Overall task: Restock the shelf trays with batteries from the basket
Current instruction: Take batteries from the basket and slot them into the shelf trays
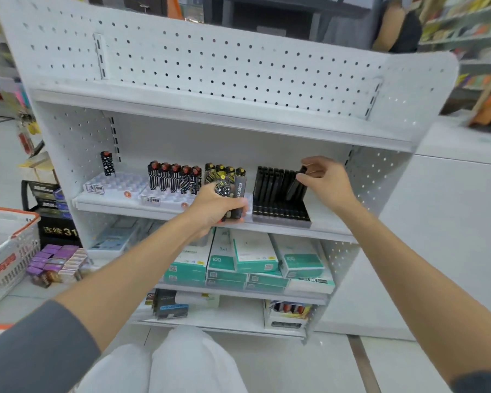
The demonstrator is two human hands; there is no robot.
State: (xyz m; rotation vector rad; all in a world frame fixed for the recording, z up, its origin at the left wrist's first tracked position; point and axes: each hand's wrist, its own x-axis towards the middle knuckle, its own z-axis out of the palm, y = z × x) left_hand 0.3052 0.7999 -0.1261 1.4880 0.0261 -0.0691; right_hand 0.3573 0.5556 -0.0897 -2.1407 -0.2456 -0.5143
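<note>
Head view: the white basket (10,251) sat low at far left. On the middle shelf (328,229), patterned batteries (173,177) stood in white trays (114,184). The left hand (214,209) gripped a bundle of batteries (236,194) just in front of them. Further right, the right hand (323,175) pinched a black battery (294,188), tilted, over the black tray (281,215) and its filled back row.

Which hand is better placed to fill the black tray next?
Probably right: the right hand pinches a black battery tilted at the black tray. The left hand grips a bundle of patterned batteries.
</note>
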